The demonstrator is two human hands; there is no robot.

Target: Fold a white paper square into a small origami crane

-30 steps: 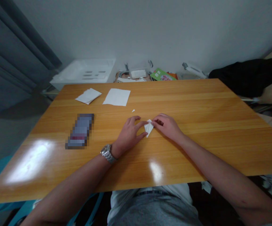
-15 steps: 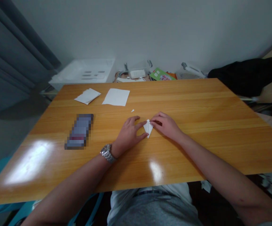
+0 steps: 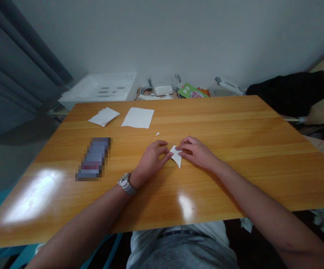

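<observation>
A small folded white paper (image 3: pixel 176 155) with a point toward me is between my hands, just above the wooden table (image 3: pixel 223 123). My left hand (image 3: pixel 153 158), with a metal watch at the wrist, pinches its left edge between thumb and fingers. On the other side, my right hand (image 3: pixel 195 152) grips the right edge with its thumb and fingertips. The fingertips cover parts of both edges.
A white sheet (image 3: pixel 138 117) and a folded paper stack (image 3: pixel 104 116) lie at the back left. A tiny paper scrap (image 3: pixel 157 133) is beyond my left hand. The blurred phone (image 3: pixel 94 157) lies at left. Behind the table stand a white tray (image 3: pixel 94 84) and a green booklet (image 3: pixel 191 90).
The folded paper has turned and shows a different, wider outline. My left thumb has moved up from its lower tip to its left corner; my right fingers now reach further over its right side.
</observation>
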